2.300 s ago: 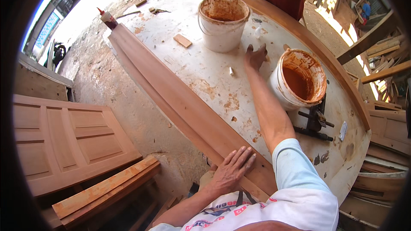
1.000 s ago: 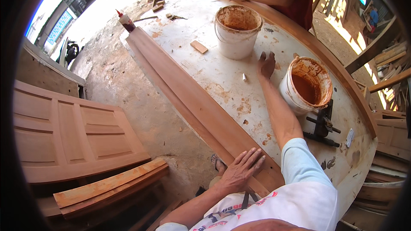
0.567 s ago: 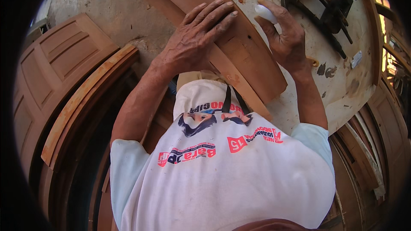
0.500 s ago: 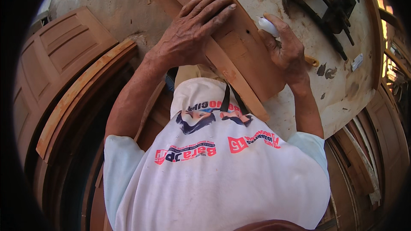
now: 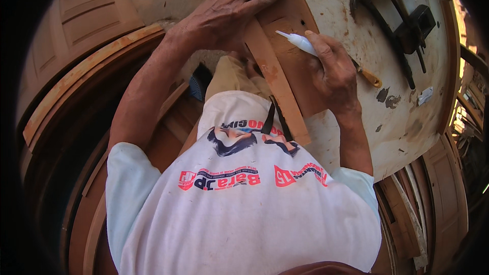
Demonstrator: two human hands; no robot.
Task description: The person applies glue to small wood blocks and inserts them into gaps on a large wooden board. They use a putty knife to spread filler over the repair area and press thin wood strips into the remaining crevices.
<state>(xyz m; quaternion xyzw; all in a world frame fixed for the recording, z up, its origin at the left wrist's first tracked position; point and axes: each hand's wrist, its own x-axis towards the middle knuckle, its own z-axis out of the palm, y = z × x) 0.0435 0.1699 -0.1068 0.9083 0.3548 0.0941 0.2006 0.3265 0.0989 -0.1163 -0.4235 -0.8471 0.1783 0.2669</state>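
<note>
A white squeeze bottle (image 5: 301,43) with a thin nozzle is held in my right hand (image 5: 333,74), its tip pointing left over a brown wooden board (image 5: 295,76). The nozzle tip appears close to the wood; whether it touches cannot be made out. A narrow wooden strip (image 5: 275,84) lies along the board's left side and reaches toward my shirt. My left hand (image 5: 237,12) rests flat across the upper end of the strip and the board, fingers stretched out. Its thumb is mostly hidden. Beside my right hand, a tool with a yellow handle (image 5: 370,77) sticks out.
On the stained pale tabletop (image 5: 351,137) lie a claw hammer (image 5: 382,25), a black block-shaped tool with rods (image 5: 416,28) and a small white packet (image 5: 425,95). Panelled wooden doors (image 5: 91,10) and curved wooden pieces (image 5: 89,81) stand at left; more boards (image 5: 407,214) lean at lower right.
My right hand has turned the bottle so its nozzle now shows and points left over the board. My left hand stays flat on the wood while the view has shifted slightly.
</note>
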